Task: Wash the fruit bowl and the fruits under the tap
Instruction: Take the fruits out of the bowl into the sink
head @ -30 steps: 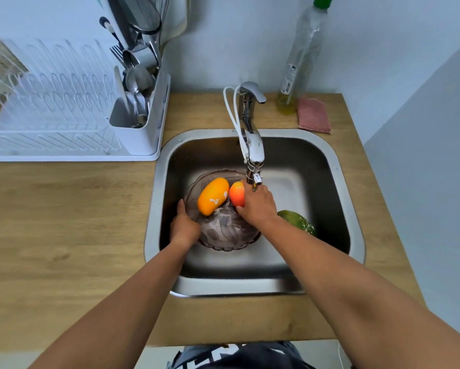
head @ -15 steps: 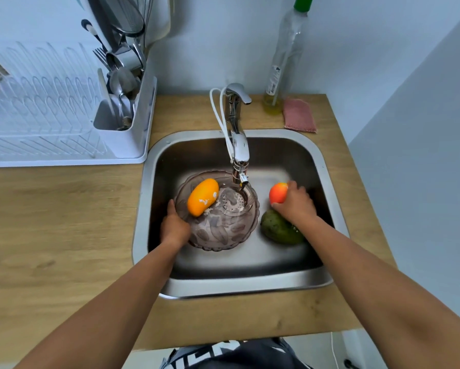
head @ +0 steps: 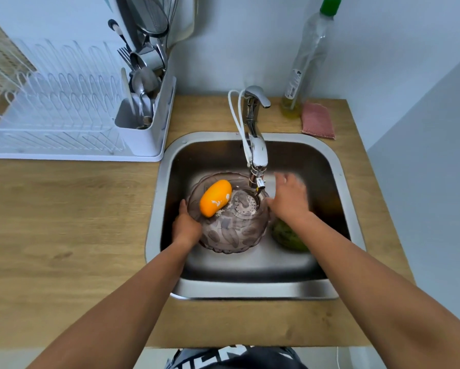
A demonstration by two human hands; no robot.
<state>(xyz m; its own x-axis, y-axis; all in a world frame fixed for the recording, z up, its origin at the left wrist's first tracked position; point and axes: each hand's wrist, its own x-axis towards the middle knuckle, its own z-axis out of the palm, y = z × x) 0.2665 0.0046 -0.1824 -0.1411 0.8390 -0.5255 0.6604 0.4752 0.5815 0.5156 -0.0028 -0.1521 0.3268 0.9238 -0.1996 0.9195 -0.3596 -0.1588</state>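
A translucent brownish fruit bowl (head: 231, 235) with a leaf pattern sits in the steel sink (head: 154, 209) under the tap (head: 258, 153). An orange oval fruit (head: 215, 198) with white flecks lies in the bowl's left half. My left hand (head: 186, 225) grips the bowl's left rim. My right hand (head: 287, 201), blurred with fingers spread, hovers at the bowl's right rim beside the spout and holds nothing. A green fruit (head: 287, 237) lies on the sink floor to the right of the bowl, partly under my right forearm. The small red-orange fruit is out of sight.
A white dish rack (head: 63, 123) with a cutlery holder (head: 143, 121) stands on the wooden counter (head: 63, 222) at left. Behind the sink stand a tall bottle (head: 306, 57) and a pink sponge (head: 318, 121). A wall closes off the right side.
My right hand carried the red-orange fruit from the bowl to the sink's right side, let it go, and swung back to the bowl's right rim. My left hand stayed on the bowl.
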